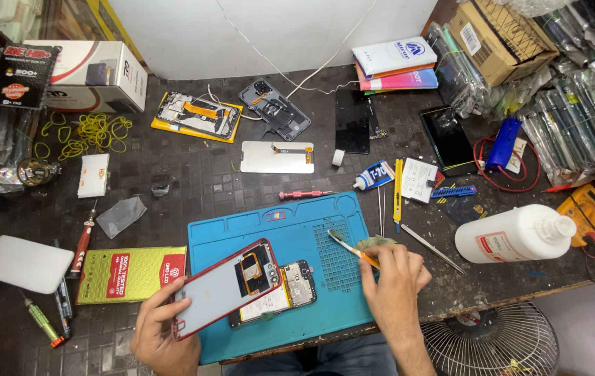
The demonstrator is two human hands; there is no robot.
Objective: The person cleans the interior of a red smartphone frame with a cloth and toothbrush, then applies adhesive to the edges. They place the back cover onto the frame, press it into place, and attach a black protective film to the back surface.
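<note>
**Phone frame lifted over the blue mat, brush in the other hand**

While the left hand (161,327) grips a red-edged phone frame (228,287) by its lower corner and tilts it up off the bench, the right hand (393,273) pinches a small brush with an orange-and-white handle (350,248), its tip over the gridded patch of the blue work mat (297,223). Both hands are closed on what they hold. The raised frame covers much of an opened phone (290,289) lying on the mat beneath it; only that phone's right end and a strip of its lower edge show. A crumpled greenish scrap (373,241) sits just behind the right-hand knuckles, partly hidden by the fingers, and I cannot tell what it is.

Beyond the mat lie a white screen panel (276,157), a red-handled screwdriver (304,194), a small glue tube (373,175) and a yellow pry tool (398,188). A white plastic bottle (517,233) lies on its side at the right. A yellow-green flat packet (130,273) lies just left of the mat, its near corner behind the left hand. At the bottom edge a wire fan guard (489,341) is cut off, and the person's forearms run out of view. Small parts on the dark bench top (193,181) are too fine to identify.
</note>
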